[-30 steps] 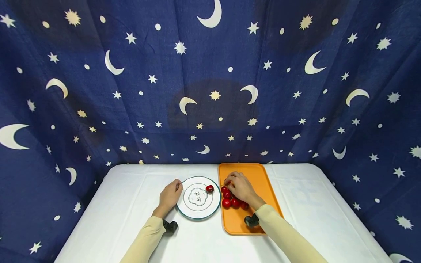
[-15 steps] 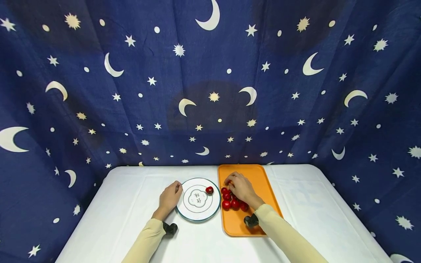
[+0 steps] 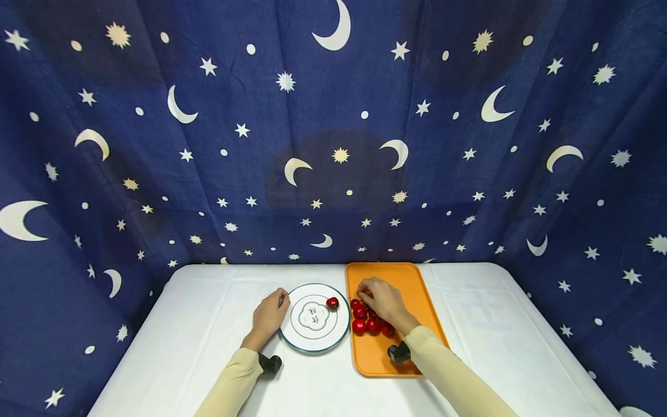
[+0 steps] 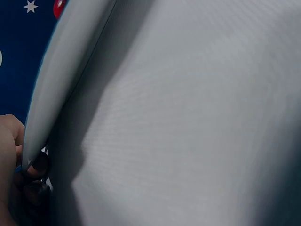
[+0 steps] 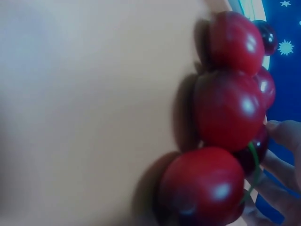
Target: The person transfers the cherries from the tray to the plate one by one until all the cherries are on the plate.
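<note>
On the white tablecloth stands a round white plate (image 3: 312,341) with a dark green rim, one red cherry (image 3: 332,303) lying on it. My left hand (image 3: 269,315) grips the plate's left rim; in the left wrist view the thumb lies over the edge and the fingers curl below. Several red round fruits (image 3: 373,326), the front ones larger, lie along the left side of an orange tray (image 3: 406,278). Behind them my right hand (image 3: 384,298) reaches down, fingers bent. In the right wrist view its thumb and fingers pinch a dark cherry (image 5: 254,150) near a green stem (image 5: 254,174).
A white-covered table (image 3: 208,324) lies under everything. A dark blue curtain (image 3: 239,174) with moons and stars rises behind and at both sides. Plate and tray stand side by side, nearly touching. Black wrist cameras sit below the left hand and the right hand.
</note>
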The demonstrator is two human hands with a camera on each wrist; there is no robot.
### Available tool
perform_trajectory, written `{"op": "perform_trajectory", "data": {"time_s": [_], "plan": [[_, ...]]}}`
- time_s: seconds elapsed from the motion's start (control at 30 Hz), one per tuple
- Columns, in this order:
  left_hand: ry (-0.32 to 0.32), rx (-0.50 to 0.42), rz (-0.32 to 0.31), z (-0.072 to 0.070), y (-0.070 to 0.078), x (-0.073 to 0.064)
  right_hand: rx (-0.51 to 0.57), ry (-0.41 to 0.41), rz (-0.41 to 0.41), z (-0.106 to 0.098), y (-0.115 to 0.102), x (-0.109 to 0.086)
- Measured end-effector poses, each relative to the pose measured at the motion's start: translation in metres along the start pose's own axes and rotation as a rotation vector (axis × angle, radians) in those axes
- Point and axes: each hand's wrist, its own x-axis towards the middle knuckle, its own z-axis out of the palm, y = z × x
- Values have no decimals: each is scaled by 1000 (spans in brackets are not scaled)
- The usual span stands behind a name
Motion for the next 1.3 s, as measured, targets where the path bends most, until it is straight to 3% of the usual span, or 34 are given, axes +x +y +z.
{"op": "perform_trajectory", "data": {"time_s": [0.43,0.73,1.07,1.3], "plan": [[-7,1,5,-2,1,1,-21,-27,15,-5,-4,4],[-5,-1,9,-1,0,1,-60,33,-45,-8,-9,5],[-2,9,-1,3,-4,0,-74,158,-135,-5,-15,6],[3,1,12,2,-3,1,-20,145,-128,-5,-21,8]]}}
